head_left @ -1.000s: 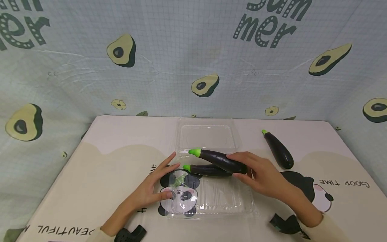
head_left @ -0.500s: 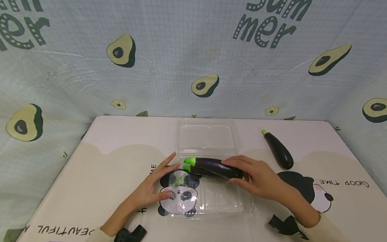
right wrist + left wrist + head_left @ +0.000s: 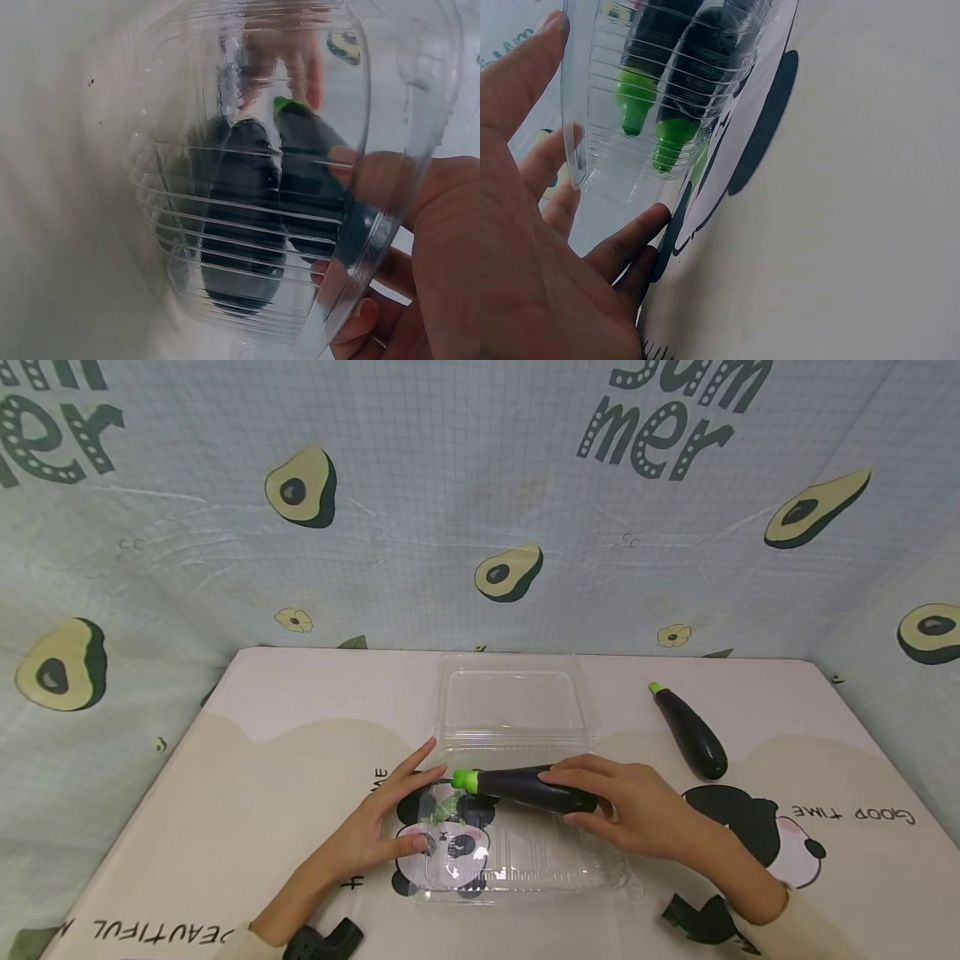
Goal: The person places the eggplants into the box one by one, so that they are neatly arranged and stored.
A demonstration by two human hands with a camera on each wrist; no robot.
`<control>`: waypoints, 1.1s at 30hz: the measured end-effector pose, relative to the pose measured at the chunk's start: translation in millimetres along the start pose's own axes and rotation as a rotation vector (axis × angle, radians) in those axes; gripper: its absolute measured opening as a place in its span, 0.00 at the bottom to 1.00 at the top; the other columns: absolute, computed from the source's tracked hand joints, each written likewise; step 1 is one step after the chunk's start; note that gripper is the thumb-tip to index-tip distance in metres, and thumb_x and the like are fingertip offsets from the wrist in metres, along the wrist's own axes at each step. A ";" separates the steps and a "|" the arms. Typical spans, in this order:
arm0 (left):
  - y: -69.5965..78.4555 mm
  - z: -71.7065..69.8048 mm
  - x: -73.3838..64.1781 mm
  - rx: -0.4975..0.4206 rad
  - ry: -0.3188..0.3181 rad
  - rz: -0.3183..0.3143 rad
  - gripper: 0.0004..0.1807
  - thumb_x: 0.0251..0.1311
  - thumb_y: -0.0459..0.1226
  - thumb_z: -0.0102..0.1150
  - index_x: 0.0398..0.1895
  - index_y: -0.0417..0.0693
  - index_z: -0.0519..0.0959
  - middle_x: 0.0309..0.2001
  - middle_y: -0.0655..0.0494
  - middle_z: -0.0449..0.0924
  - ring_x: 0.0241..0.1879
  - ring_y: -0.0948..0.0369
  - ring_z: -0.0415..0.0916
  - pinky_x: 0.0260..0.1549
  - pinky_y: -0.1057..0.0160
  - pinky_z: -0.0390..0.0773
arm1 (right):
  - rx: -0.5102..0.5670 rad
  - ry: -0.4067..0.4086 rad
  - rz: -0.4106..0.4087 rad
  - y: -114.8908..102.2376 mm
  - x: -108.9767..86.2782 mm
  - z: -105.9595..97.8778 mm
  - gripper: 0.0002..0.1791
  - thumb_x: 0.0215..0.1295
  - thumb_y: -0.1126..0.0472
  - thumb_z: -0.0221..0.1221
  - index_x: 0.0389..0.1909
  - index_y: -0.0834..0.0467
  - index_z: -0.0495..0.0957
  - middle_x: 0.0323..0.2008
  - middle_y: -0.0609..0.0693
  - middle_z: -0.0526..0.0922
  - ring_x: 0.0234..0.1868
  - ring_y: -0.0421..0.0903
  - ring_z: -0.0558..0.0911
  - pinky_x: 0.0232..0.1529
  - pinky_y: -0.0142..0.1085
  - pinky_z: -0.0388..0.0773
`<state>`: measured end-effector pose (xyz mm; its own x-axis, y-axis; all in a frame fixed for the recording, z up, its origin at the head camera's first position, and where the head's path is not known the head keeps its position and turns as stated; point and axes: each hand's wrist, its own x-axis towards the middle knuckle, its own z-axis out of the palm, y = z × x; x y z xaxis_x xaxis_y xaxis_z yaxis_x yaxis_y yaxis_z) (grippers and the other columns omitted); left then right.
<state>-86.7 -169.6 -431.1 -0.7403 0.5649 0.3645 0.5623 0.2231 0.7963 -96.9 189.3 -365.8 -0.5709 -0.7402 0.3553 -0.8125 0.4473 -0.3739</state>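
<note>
A clear plastic clamshell box (image 3: 540,887) sits with its hinged lid (image 3: 517,697) laid back. My right hand (image 3: 637,806) grips a dark eggplant (image 3: 510,787) by its thick end, low inside the box, its green stem pointing left. A second eggplant (image 3: 240,217) lies in the box beside the held one; in the head view it is mostly hidden behind it. Both green stems show through the ribbed wall in the left wrist view. My left hand (image 3: 382,814), fingers spread, rests against the box's left rim with the thumb at the near corner.
A third eggplant (image 3: 690,732) lies on the table right of the lid, stem toward the back. The printed tablecloth (image 3: 262,810) runs to a fabric backdrop (image 3: 405,510) with avocado prints. Black wrist devices (image 3: 324,939) are worn at both wrists.
My right hand has lowered the eggplant toward me and slightly left into the box, and it now covers most of the second one in the head view. My left hand has stayed put.
</note>
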 end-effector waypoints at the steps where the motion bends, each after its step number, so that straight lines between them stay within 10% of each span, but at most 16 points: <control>1: -0.2 0.0 0.0 -0.001 0.000 0.001 0.40 0.49 0.37 0.64 0.70 0.45 0.63 0.76 0.49 0.41 0.74 0.50 0.39 0.57 0.27 0.45 | -0.005 -0.003 -0.004 -0.1 0.2 0.1 0.27 0.60 0.57 0.66 0.61 0.47 0.73 0.54 0.44 0.76 0.21 0.27 0.68 0.23 0.17 0.65; 33: 0.3 0.3 0.2 -0.002 -0.002 0.005 0.40 0.50 0.38 0.63 0.71 0.50 0.63 0.76 0.48 0.41 0.74 0.50 0.38 0.58 0.27 0.45 | -0.094 -0.145 -0.010 -6.4 3.4 7.1 0.28 0.60 0.51 0.65 0.62 0.44 0.73 0.55 0.47 0.76 0.20 0.28 0.69 0.23 0.24 0.67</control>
<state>-86.5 -169.2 -430.9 -0.7367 0.5673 0.3679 0.5654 0.2185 0.7953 -92.8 180.3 -368.2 -0.5452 -0.8065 0.2290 -0.8294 0.4792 -0.2870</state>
